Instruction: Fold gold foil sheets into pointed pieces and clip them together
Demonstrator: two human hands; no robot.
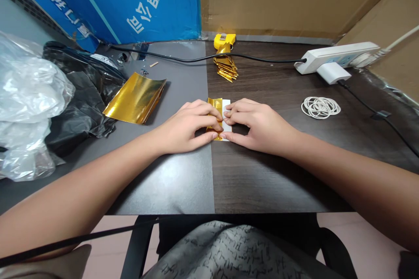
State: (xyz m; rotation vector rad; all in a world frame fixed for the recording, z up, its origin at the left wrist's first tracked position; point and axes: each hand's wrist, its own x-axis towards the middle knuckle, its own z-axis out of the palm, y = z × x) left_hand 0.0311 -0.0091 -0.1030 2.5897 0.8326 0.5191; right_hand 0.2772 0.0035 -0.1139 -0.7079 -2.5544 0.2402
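Cardboard closes off the far side, a blue box [98, 4] at left and a brown panel [268, 0] beside it, behind a counter [255, 183] whose surface changes from grey to dark wood grain. Where the two meet, near the middle, a small gold-and-white sheet [215, 103] lies flat beneath both hands. The left hand [188, 128] has its fingers curled nearly closed on the gold part, thumb at the near edge; the right hand [265, 124] has its fingers drawn in likewise on the white strip. Both have hold of the sheet, the tips almost meeting.

It looks very light, thin and bendy, probably slick on the shiny face and quick to keep a crease or tear. Edges and corners seem the best places to take hold, with light, even pressure.

Fingers cover much of the sheet, so its layers and any fold line are hard to make out. Farther off, a cluster of folded gold pieces [226, 67] overlaps a yellow object [224, 40], partly hiding it. How many sheets make up the gold stack [135, 96] cannot be told, and the clear plastic bag [29, 91] is cut off at the left.
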